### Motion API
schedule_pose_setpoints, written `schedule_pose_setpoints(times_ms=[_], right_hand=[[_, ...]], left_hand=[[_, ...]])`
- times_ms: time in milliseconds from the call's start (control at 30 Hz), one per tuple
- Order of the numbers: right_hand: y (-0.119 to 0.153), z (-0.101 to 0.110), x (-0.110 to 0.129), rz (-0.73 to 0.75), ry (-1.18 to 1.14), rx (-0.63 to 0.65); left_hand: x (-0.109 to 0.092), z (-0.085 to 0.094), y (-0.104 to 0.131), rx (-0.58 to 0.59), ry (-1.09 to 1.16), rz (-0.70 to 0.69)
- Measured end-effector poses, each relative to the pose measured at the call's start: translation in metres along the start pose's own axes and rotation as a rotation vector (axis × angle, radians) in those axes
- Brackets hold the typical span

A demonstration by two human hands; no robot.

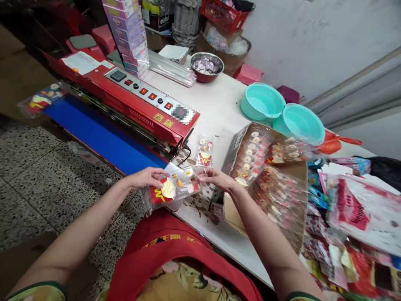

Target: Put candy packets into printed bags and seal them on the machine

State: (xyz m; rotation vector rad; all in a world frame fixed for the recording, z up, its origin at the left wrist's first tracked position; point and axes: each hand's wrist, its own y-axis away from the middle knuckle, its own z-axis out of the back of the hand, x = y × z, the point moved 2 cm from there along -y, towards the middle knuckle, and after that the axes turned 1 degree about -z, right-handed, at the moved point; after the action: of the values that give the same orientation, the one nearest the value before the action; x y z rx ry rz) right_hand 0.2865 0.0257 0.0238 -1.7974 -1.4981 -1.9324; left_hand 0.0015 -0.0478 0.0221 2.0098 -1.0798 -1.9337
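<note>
Above the white tabletop's near edge, my left hand [147, 177] pinches the red printed end of a glossy clear plastic packet [178, 187], fingers nearly closed; my right hand [216, 179] pinches its other end. Beside them lie a smooth blue conveyor belt [103, 133] and a boxy cardboard carton [230, 205].

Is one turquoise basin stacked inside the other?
No, the left basin stands beside the right basin, both open tops showing.
</note>
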Motion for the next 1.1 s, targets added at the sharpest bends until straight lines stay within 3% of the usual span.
schedule_pose_setpoints(times_ms=[100,267,433,633,700,800,900,967,1033,1100], right_hand=[[-0.012,-0.007,-0.009,-0.005,-0.061,-0.041],[-0.025,-0.02,-0.017,0.003,-0.061,-0.142],[-0.028,-0.024,-0.029,-0.04,-0.151,-0.341],[-0.03,-0.023,-0.042,-0.038,-0.186,-0.382],[-0.03,-0.018,-0.044,-0.056,-0.183,-0.401],[-0.03,-0.005,-0.046,-0.059,-0.167,-0.435],[-0.031,0.007,-0.048,-0.036,-0.162,-0.451],[-0.03,0.011,-0.048,-0.029,-0.134,-0.455],[-0.028,0.011,-0.045,0.008,-0.042,-0.486],[-0.023,0.005,-0.038,0.105,0.144,-0.588]], left_hand=[[0.007,0.009,0.0,0.017,-0.038,0.044],[0.009,0.017,0.009,-0.059,0.004,0.068],[0.033,0.017,0.038,-0.411,0.381,-0.001],[0.069,-0.004,0.044,-0.915,0.657,-0.021],[0.073,0.001,0.045,-1.034,0.638,-0.041],[0.081,0.025,0.059,-1.199,0.572,-0.034],[0.091,0.052,0.08,-1.285,0.409,0.025],[0.086,0.061,0.09,-1.338,0.072,0.04],[0.068,0.054,0.091,-1.375,-0.405,-0.064],[0.045,0.031,0.078,-1.25,-0.804,-0.24]])
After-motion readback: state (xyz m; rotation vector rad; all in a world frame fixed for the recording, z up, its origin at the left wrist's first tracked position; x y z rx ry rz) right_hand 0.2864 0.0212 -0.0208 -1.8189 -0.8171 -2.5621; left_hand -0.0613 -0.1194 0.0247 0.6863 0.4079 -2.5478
